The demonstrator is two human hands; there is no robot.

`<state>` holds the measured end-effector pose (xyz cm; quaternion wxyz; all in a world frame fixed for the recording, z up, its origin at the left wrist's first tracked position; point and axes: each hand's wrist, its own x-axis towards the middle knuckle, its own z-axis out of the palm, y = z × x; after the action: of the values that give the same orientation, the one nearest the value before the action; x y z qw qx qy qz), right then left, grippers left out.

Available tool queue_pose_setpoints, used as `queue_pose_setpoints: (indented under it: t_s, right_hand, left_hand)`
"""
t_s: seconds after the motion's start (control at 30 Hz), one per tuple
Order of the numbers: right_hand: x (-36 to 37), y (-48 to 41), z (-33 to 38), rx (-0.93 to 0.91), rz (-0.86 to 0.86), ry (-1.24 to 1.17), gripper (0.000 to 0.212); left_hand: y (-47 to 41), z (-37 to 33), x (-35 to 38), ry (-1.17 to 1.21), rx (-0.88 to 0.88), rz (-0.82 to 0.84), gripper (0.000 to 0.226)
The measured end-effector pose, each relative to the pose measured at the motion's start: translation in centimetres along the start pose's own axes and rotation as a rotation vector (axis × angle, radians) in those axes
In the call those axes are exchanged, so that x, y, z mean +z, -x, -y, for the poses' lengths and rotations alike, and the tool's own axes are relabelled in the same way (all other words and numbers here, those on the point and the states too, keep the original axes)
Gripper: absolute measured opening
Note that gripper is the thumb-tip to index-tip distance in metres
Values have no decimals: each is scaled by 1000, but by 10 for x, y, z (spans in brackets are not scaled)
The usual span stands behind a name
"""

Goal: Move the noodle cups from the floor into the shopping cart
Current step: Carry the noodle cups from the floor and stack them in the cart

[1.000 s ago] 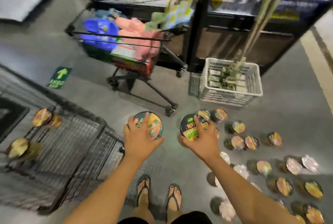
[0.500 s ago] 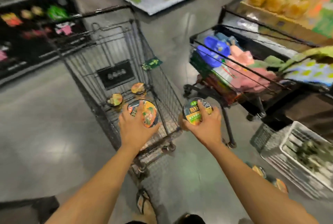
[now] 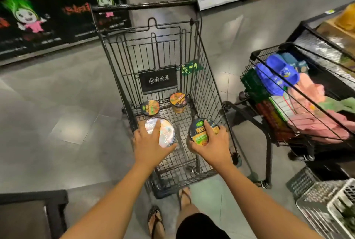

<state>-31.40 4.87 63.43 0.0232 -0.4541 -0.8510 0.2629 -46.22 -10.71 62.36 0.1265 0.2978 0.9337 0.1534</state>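
I have both hands down in the black wire shopping cart (image 3: 209, 85), at its near end, each with a noodle cup gripped from above. My left hand (image 3: 149, 145) is spread over a wide cup with a shiny foil lid (image 3: 166, 133); the forefinger lies across the lid, the thumb curls round the near rim, and glare hides most of the print. My right hand (image 3: 214, 147) clasps a dark-lidded cup with green and orange print (image 3: 199, 133), forefinger over the top and thumb under its left side, with the lid tipped toward me. I cannot tell whether either cup touches the cart's mesh floor. Farther in, two more noodle cups stand upright against the far wall: an orange-lidded cup on the left (image 3: 150, 107) and a taller cup on the right (image 3: 178, 102), close to each other but apart. Above them a black placard with four white symbols (image 3: 158, 80) hangs on the wire, and the handle bar (image 3: 144, 6) runs across the far end. To my right stands a second cart (image 3: 269, 54) with blue slippers (image 3: 276, 71) and pink cloth (image 3: 315, 108) in it. A white plastic basket (image 3: 341, 196) sits at the lower right. A black banner with green-haired cartoon figures (image 3: 57, 14) stands at the left. My feet in sandals (image 3: 156, 221) are on the grey floor just short of the cart.
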Motion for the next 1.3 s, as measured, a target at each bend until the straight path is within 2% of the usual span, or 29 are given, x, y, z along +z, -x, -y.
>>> queue_pose_setpoints:
  t_s: [0.17, 0.53, 0.63, 0.77, 0.9, 1.1, 1.3]
  right_hand:
    - [24, -72, -1, -6, 91, 87, 98]
    - [125, -226, -27, -39, 316, 215, 109]
    - [159, -251, -36, -16, 343, 201, 113]
    - [198, -271, -50, -22, 289, 144, 119]
    - [221, -281, -66, -55, 218, 125, 120]
    - [230, -287, -71, -101, 215, 186, 119]
    - [207, -279, -53, 14, 312, 280, 127]
  left_hand:
    - [-52, -8, 25, 21, -41, 64, 103]
    - [-165, 7, 130, 8, -323, 244, 105]
    - [-184, 21, 163, 43, -401, 222, 107]
    - [-198, 40, 201, 11, -426, 218, 109]
    - [-208, 50, 227, 47, -474, 142, 106]
    - [-212, 56, 239, 23, -490, 194, 107]
    - [-200, 47, 217, -25, -429, 224, 112]
